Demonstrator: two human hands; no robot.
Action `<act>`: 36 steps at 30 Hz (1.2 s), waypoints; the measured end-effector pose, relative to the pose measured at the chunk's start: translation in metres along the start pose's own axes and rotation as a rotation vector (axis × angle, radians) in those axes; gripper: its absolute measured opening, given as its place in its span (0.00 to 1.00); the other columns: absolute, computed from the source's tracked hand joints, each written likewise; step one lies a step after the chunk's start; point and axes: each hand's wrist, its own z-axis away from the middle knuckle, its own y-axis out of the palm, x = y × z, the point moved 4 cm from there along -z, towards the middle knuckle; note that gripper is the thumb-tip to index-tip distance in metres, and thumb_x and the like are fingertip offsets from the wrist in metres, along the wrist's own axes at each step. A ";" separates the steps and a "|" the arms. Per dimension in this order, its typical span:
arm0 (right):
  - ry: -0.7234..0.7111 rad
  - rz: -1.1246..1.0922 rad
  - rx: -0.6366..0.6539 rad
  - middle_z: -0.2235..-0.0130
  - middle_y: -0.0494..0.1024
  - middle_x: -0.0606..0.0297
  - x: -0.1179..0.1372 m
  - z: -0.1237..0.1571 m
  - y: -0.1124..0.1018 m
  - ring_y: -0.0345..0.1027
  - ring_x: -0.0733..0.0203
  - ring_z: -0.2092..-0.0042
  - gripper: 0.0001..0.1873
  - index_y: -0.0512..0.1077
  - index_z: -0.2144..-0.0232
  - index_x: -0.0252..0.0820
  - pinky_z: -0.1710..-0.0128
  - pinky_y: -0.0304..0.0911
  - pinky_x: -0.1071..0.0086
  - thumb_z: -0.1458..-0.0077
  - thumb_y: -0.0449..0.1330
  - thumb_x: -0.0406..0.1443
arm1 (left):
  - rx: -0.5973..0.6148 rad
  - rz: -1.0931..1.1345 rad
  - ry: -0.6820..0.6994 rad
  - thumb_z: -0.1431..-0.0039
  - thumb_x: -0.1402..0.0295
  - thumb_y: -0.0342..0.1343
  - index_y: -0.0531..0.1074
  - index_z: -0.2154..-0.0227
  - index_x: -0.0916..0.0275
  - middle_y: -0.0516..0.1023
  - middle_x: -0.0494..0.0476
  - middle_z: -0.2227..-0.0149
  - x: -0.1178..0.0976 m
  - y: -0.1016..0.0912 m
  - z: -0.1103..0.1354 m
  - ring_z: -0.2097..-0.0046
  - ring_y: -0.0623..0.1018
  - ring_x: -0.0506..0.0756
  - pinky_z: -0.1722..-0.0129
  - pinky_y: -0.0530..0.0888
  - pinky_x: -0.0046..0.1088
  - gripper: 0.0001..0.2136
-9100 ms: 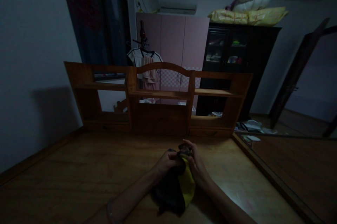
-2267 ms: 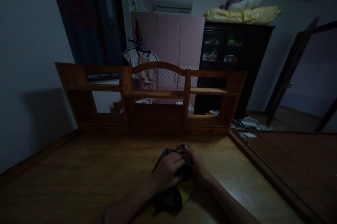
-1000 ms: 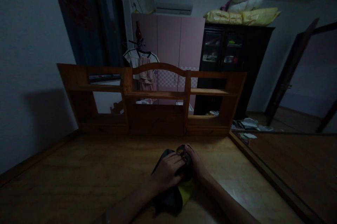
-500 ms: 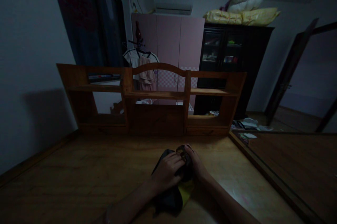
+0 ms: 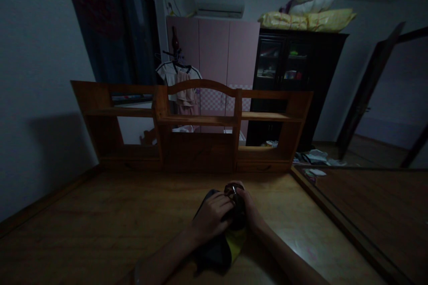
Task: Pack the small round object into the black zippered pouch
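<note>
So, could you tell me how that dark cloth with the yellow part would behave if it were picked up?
Probably floppy: the dark cloth lies crumpled on the wooden surface and bunches under the left hand and right hand. Likely light, with its yellow part folding flat. It seems unlikely to roll or slide.

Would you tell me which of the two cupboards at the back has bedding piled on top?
The dark glass-doored cupboard, right of the pink cupboard: yellow and white bedding lies on it; the pink one has only an air conditioner above.
</note>
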 end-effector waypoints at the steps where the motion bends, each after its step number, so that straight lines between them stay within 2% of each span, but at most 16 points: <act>1: 0.001 -0.023 0.014 0.62 0.73 0.63 0.002 0.001 0.001 0.66 0.56 0.59 0.15 0.68 0.59 0.43 0.56 0.61 0.64 0.44 0.49 0.43 | -0.002 -0.002 -0.008 0.51 0.74 0.59 0.69 0.61 0.61 0.76 0.56 0.59 0.000 -0.001 0.000 0.54 0.72 0.59 0.48 0.66 0.39 0.13; 6: 0.019 -0.111 0.074 0.61 0.73 0.62 0.007 0.004 0.006 0.67 0.56 0.61 0.17 0.65 0.54 0.44 0.58 0.62 0.63 0.45 0.49 0.40 | -0.022 -0.008 -0.036 0.50 0.72 0.59 0.70 0.61 0.61 0.76 0.56 0.59 0.003 0.000 0.000 0.55 0.72 0.59 0.49 0.66 0.39 0.11; 13: 0.001 -0.066 0.096 0.59 0.71 0.64 0.015 0.010 0.009 0.66 0.56 0.58 0.25 0.59 0.46 0.47 0.57 0.61 0.63 0.48 0.51 0.36 | -0.065 0.098 -0.120 0.52 0.74 0.61 0.73 0.64 0.61 0.77 0.56 0.62 0.006 0.003 0.002 0.55 0.73 0.58 0.49 0.65 0.38 0.11; 17: 0.013 -0.026 0.106 0.59 0.70 0.64 0.018 0.010 0.007 0.65 0.56 0.58 0.27 0.57 0.45 0.48 0.55 0.60 0.63 0.49 0.51 0.35 | -0.128 0.389 -0.301 0.54 0.75 0.61 0.76 0.62 0.60 0.78 0.55 0.60 0.010 0.005 0.001 0.57 0.75 0.57 0.54 0.69 0.33 0.13; 20: 0.028 0.016 0.116 0.57 0.69 0.65 0.019 0.010 0.006 0.65 0.56 0.56 0.28 0.57 0.44 0.48 0.53 0.59 0.63 0.49 0.50 0.34 | -0.160 0.660 -0.448 0.53 0.71 0.62 0.77 0.62 0.63 0.79 0.55 0.62 0.017 0.011 0.001 0.59 0.76 0.57 0.59 0.71 0.30 0.13; 24: 0.030 0.085 0.124 0.55 0.69 0.65 0.020 0.011 0.007 0.64 0.55 0.53 0.26 0.58 0.45 0.48 0.50 0.57 0.62 0.48 0.52 0.35 | -0.175 0.931 -0.619 0.54 0.66 0.63 0.76 0.62 0.68 0.80 0.57 0.66 0.029 0.022 0.003 0.62 0.78 0.58 0.62 0.72 0.31 0.16; 29: 0.077 0.126 0.092 0.53 0.69 0.62 0.020 0.012 0.009 0.63 0.54 0.49 0.22 0.60 0.46 0.48 0.46 0.55 0.59 0.40 0.48 0.45 | -0.180 1.067 -0.613 0.55 0.66 0.64 0.75 0.61 0.69 0.79 0.58 0.63 0.031 0.025 0.004 0.61 0.78 0.58 0.59 0.72 0.31 0.17; 31: 0.078 0.150 0.077 0.51 0.68 0.61 0.022 0.011 0.009 0.62 0.55 0.47 0.22 0.61 0.46 0.48 0.45 0.54 0.59 0.39 0.47 0.48 | -0.180 1.044 -0.587 0.53 0.66 0.63 0.75 0.62 0.68 0.79 0.58 0.63 0.030 0.025 0.003 0.61 0.77 0.57 0.60 0.72 0.31 0.16; 36: 0.081 0.228 0.057 0.51 0.69 0.63 0.020 0.007 0.006 0.62 0.55 0.47 0.23 0.61 0.46 0.49 0.45 0.54 0.61 0.41 0.50 0.49 | -0.201 0.928 -0.514 0.49 0.67 0.61 0.74 0.61 0.67 0.78 0.57 0.63 0.028 0.021 0.002 0.60 0.76 0.57 0.59 0.71 0.30 0.13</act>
